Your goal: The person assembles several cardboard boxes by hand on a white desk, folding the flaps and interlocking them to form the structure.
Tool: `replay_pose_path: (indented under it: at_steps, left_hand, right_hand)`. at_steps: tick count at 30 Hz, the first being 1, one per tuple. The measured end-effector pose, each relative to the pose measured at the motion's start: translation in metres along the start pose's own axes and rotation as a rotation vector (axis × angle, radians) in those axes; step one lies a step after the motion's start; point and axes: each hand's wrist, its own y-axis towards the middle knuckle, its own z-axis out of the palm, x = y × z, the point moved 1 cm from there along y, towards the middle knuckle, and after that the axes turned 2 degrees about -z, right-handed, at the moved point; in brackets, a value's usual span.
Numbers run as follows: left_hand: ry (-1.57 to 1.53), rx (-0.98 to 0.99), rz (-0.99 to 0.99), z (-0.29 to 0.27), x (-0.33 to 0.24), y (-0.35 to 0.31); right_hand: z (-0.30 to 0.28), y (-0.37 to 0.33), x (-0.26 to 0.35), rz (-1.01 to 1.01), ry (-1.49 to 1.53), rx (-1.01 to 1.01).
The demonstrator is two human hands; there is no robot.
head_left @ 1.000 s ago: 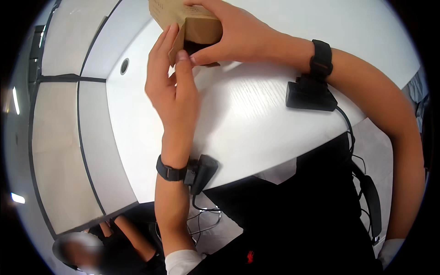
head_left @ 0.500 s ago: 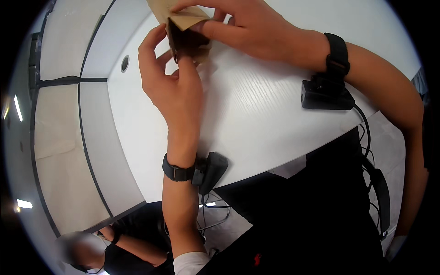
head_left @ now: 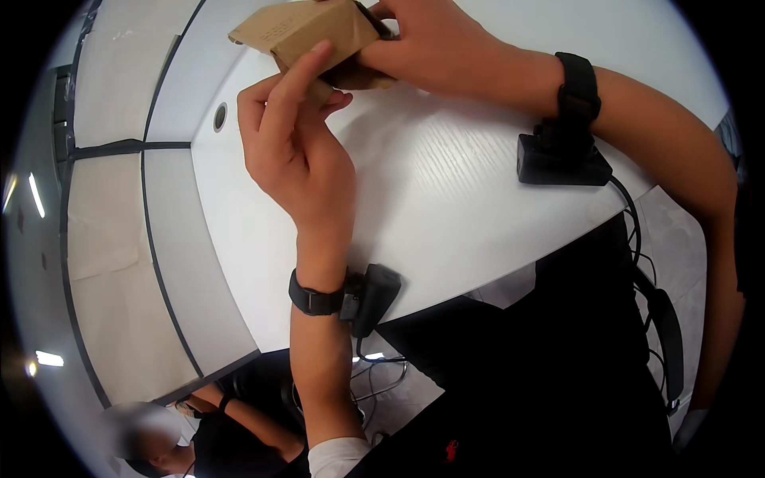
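Observation:
A small brown kraft-paper package (head_left: 307, 33) is held up over the far part of the white table (head_left: 446, 199). Whether it is a bag or a carton I cannot tell. My left hand (head_left: 299, 147) supports it from the near side, index finger pressed along its face and the other fingers curled beneath. At its right end, where a dark fold or opening shows, my right hand (head_left: 430, 48) grips the edge with the thumb below. Some of the right fingers are hidden behind the paper or cut off by the view.
Black wrist straps carry black box-shaped devices (head_left: 562, 162) with cables on both arms. A round grommet hole (head_left: 221, 117) sits near the table's left edge, beside a partition (head_left: 179, 231). Another person (head_left: 231, 430) is seated at the lower left, beyond the partition.
The package has turned, so its opening now faces right instead of toward me and a flat printed side shows. My left index finger has moved onto its outer face.

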Motion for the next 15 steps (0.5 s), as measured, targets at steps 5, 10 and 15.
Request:
replay_pose_path:
  at_steps: [5,10,15]
  left_hand:
    - [-0.084,-0.117,-0.196,-0.002,-0.003,0.001]
    - [0.081,-0.17,-0.212,-0.008,-0.007,0.0]
    - [0.02,-0.283,-0.186,-0.008,-0.004,-0.001]
  right_hand:
    - [0.002,0.0,0.011,-0.069,0.105,0.048]
    - [0.005,0.0,0.021,0.172,0.819,0.26]
    - [0.0,0.002,0.028,0.223,0.589,0.287]
